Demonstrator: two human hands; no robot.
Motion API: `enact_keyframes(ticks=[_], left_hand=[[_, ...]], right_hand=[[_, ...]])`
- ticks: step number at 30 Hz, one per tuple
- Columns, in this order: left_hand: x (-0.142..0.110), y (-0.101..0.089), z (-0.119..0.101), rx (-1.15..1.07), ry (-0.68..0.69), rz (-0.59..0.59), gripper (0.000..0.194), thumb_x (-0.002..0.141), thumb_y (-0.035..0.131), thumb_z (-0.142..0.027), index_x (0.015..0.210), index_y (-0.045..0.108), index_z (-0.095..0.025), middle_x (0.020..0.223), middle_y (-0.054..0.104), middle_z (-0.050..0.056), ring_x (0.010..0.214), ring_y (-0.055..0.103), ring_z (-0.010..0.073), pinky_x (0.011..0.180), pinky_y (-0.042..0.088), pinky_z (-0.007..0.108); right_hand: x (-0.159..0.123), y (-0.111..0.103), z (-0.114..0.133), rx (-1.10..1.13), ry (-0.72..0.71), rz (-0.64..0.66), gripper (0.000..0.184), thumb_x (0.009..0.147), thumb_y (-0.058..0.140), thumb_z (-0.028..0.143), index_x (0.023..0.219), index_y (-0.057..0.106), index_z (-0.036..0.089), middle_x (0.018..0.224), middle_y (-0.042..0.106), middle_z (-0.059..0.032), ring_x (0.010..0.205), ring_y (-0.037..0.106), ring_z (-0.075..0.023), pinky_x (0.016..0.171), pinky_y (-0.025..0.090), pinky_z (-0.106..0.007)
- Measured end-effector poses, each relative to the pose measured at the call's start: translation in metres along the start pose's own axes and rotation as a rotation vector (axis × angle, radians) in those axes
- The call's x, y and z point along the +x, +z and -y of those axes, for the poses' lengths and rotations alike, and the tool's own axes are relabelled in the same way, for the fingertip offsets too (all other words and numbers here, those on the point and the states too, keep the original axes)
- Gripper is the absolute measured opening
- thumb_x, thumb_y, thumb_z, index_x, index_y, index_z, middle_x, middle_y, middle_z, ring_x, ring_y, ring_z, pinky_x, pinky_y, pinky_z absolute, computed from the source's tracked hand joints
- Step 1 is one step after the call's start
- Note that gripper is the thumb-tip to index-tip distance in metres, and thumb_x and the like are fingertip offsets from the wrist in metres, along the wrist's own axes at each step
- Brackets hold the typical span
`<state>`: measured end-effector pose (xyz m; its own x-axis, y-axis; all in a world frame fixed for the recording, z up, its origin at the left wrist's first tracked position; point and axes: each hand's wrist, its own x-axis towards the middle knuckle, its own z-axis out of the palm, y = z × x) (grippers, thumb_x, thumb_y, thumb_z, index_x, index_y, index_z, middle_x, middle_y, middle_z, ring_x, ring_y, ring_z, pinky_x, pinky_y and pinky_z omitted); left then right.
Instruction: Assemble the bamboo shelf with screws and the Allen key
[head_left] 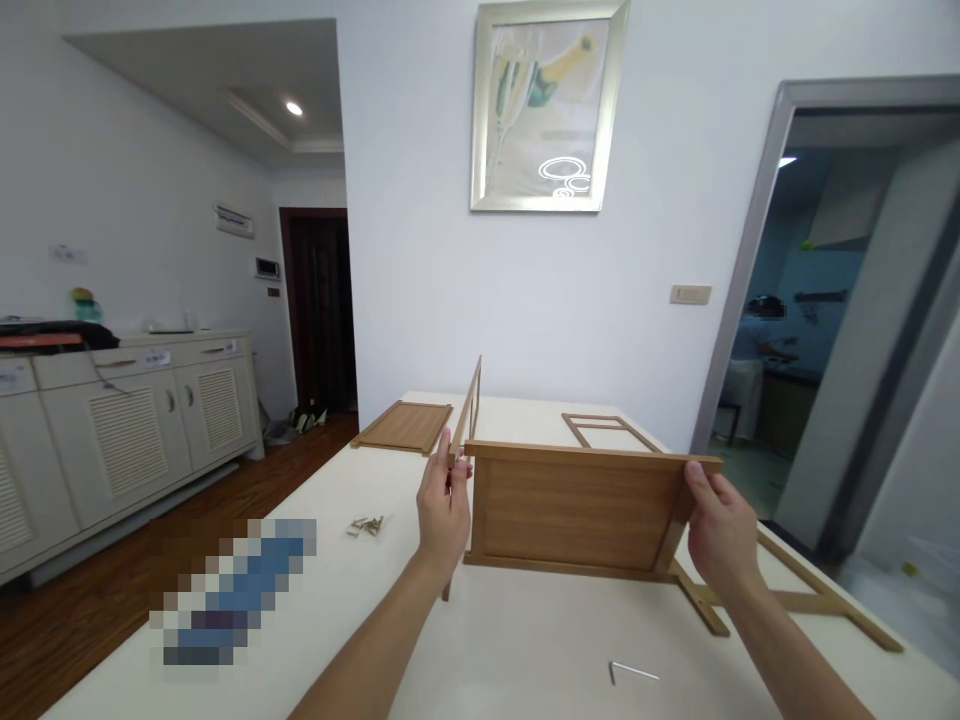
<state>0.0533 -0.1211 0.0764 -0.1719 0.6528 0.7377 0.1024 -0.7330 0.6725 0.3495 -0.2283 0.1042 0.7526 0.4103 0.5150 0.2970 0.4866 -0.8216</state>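
Note:
My right hand [721,525] grips the right end of a brown wooden panel [577,510], which stands on its long edge on the table. With my left hand [444,505] I hold an upright wooden frame [466,415] at the panel's left end. The frame is seen nearly edge-on, and a small gap with something thin shows between it and the panel's upper left corner. Left of my left hand lies a small pile of screws [366,525]. A bent hex key [634,672] lies in front of the panel.
The white table [525,620] also bears another wooden panel [405,426] at the back left. One open frame [611,430] lies behind the held panel, another [810,600] at the right. A pixelated blue patch covers the left side. A person [757,340] is beyond the doorway.

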Motion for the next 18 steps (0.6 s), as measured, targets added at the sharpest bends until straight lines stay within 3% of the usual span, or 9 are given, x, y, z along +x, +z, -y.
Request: enact_keyframes(ticks=[10,18], left_hand=[[0.000,-0.001,0.008,-0.108,-0.088,-0.087,0.056,0.092,0.053,-0.042,0.143,0.040,-0.025,0.108,0.069,0.006,0.085,0.069,0.0146,0.089,0.055,0.035],[-0.001,-0.001,0.012,-0.066,-0.025,-0.073,0.052,0.092,0.050,-0.043,0.140,0.045,-0.022,0.105,0.069,0.006,0.076,0.067,0.0126,0.082,0.057,0.033]], right_hand=[[-0.002,0.000,-0.004,0.047,0.029,-0.011,0.047,0.066,0.072,0.062,0.078,0.067,0.017,0.079,0.066,-0.0015,0.079,0.057,-0.0181,0.071,0.045,-0.029],[-0.003,0.001,-0.003,0.068,0.043,-0.024,0.045,0.067,0.073,0.060,0.079,0.068,0.017,0.083,0.067,-0.0013,0.080,0.057,-0.0174,0.072,0.044,-0.028]])
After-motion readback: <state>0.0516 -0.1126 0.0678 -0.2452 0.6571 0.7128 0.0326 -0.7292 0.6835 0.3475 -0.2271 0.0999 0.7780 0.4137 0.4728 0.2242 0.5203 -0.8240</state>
